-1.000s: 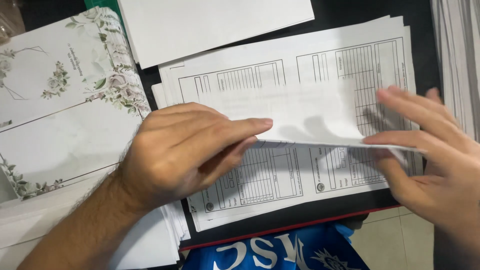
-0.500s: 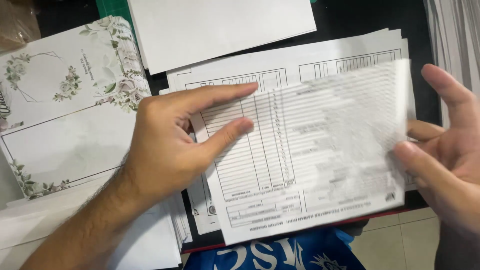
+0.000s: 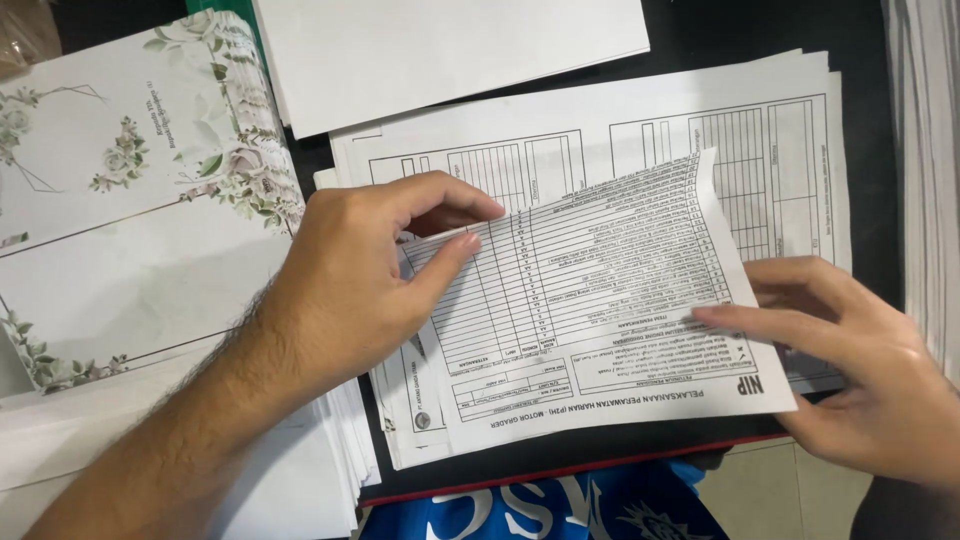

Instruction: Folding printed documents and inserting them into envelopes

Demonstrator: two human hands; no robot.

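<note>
A: What can't you make out on the left hand?

B: Its palm is hidden under its own back. Thumb and forefinger are drawn in and pinch the left edge of the turned form sheet, the other fingers curled behind — so it holds that sheet.

A: And the right hand?

B: Its wrist is cut off by the frame. The forefinger lies flat along the sheet's right edge, the hand loosely open; whether the thumb clamps from below I cannot tell, since the paper covers it.

A: Where does the sheet lie?

B: Tilted, upside down to the camera, on top of the stack of printed forms, covering its lower half. Left of the sheet lies a pile of floral cards, above it a blank white sheet — and below it, a blue cloth, only partly in view.
</note>
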